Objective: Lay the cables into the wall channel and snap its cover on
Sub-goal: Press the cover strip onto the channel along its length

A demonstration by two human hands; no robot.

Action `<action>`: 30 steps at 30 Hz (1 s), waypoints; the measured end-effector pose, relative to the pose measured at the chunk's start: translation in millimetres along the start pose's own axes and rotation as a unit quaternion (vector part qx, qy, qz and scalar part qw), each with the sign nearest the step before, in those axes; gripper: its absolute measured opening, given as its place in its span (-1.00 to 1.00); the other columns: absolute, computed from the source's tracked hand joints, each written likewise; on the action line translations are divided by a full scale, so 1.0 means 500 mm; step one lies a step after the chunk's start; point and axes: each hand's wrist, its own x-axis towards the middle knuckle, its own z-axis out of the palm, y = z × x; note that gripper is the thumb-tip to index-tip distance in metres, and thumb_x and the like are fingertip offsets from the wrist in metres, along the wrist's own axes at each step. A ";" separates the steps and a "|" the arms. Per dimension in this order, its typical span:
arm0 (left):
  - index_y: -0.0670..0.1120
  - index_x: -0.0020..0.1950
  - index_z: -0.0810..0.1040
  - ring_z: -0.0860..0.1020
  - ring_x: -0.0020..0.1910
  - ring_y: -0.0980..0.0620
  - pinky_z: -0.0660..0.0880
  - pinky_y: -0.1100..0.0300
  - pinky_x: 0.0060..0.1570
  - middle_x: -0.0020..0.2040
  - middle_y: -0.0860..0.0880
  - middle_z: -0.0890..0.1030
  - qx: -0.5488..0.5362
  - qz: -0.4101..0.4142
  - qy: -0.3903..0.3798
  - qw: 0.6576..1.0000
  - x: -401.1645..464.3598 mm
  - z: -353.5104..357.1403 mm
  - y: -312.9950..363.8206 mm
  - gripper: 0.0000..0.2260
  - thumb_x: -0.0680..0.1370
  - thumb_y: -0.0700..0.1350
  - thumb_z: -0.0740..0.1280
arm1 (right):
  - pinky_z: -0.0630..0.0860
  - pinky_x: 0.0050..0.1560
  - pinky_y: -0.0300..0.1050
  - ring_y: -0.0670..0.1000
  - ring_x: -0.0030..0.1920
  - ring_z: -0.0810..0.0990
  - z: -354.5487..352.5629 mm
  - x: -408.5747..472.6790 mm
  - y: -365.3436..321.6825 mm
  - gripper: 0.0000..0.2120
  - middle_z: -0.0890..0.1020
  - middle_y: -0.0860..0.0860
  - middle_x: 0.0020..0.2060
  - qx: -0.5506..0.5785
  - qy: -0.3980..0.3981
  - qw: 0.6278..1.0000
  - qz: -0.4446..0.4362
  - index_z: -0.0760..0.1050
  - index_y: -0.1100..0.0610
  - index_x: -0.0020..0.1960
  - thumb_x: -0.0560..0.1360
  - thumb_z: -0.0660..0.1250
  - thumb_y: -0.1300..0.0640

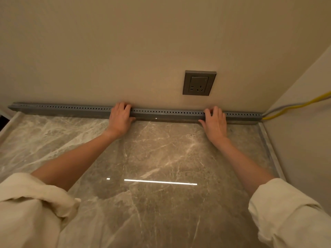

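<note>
A long grey slotted channel [166, 112] runs along the foot of the wall, resting on the back of the marble counter. Its grey cover lies along the front and top. My left hand [119, 119] grips the channel left of centre, fingers curled over its top, thumb on the front. My right hand [215, 122] holds it the same way further right. A yellow cable [293, 107] and a grey cable [286, 105] come out of the channel's right end and run up along the side wall. Inside the channel the cables are hidden.
A grey wall socket with a switch [199, 83] sits above the channel, right of centre. The marble counter [152, 158] has raised edges at left and right. A side wall [304, 140] closes the right. Cream sleeves cover my upper arms.
</note>
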 end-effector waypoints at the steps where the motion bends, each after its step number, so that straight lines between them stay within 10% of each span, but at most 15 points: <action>1: -0.21 0.20 0.45 0.41 0.13 -0.23 0.37 -0.10 0.15 0.12 -0.23 0.49 -0.002 -0.001 0.001 1.000 -0.004 0.001 0.001 -0.60 0.44 -0.09 0.42 | 0.43 -0.02 0.04 0.19 -0.02 0.45 -0.001 -0.005 -0.003 -0.68 0.47 0.23 0.01 0.006 0.001 1.000 0.007 0.43 0.25 0.13 0.48 0.36 0.08; 21: -0.19 0.29 0.41 0.44 0.24 -0.17 0.37 -0.08 0.25 0.24 -0.18 0.50 -0.110 -0.033 0.054 0.992 -0.064 -0.048 -0.040 -0.66 0.56 -0.07 0.26 | 0.46 0.11 0.08 0.21 0.09 0.47 -0.052 -0.033 -0.087 -0.68 0.47 0.24 0.09 0.064 -0.008 0.996 0.054 0.39 0.28 0.22 0.55 0.21 0.11; 30: -0.16 0.31 0.40 0.44 0.26 -0.16 0.40 -0.06 0.26 0.28 -0.17 0.49 -0.086 0.005 -0.062 0.994 -0.112 -0.079 -0.095 -0.59 0.51 -0.07 0.35 | 0.39 0.22 0.11 0.24 0.21 0.41 -0.060 -0.058 -0.124 -0.60 0.44 0.25 0.19 0.044 -0.136 0.989 0.021 0.35 0.26 0.27 0.57 0.18 0.01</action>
